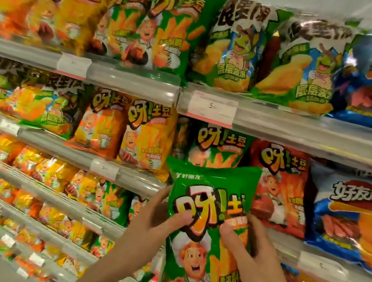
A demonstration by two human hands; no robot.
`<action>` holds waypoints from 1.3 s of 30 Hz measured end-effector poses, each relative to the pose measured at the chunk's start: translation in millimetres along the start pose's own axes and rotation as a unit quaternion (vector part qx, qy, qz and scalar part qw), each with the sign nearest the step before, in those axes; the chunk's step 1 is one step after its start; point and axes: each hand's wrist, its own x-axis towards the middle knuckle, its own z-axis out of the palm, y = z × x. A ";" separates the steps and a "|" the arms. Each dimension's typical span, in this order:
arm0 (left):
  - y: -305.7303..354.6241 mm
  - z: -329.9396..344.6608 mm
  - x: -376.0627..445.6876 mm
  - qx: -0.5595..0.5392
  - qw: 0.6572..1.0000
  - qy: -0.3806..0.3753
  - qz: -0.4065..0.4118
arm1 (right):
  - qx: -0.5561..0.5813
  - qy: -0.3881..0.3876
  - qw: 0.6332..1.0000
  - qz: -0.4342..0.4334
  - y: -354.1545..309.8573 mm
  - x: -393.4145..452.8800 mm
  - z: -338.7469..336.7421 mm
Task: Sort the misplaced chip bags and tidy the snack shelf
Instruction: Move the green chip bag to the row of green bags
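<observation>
Green chip bag (207,231) is held upright in front of the snack shelf (305,132), between both hands and level with the second and third rows. Left hand (153,222) grips its left edge: the thumb presses the printed front near the big lettering, and the fingers (160,198) reach behind the bag. Right hand (252,249) grips the right side the same way, thumb on the front and fingertips curled round the right edge, so both hands are closed on the bag rather than spread wide.

Behind the bag's top, on the second row, stand another green bag (218,146) and a red bag (278,187), with a blue bag (353,215) further right. Left of them on that row stand two orange-yellow bags (127,130). The top row carries green bags with a chef (165,27), green bags with a cartoon turtle (270,53) and a blue bag at far right. White price tags (211,108) are clipped to the shelf rails. The rows at lower left are blurred.
</observation>
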 end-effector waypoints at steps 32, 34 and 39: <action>11.4 -499.8 72.9 0.033 0.992 0.118 0.043 | 0.038 -0.096 0.993 -0.051 -149.4 125.6 492.8; 11.2 -510.5 74.0 0.032 0.991 0.120 0.044 | 0.027 -0.100 0.993 -0.051 -153.2 127.6 501.0; 12.3 -536.3 87.7 0.041 0.992 0.102 0.055 | 0.026 -0.093 0.994 -0.050 -162.9 136.3 521.8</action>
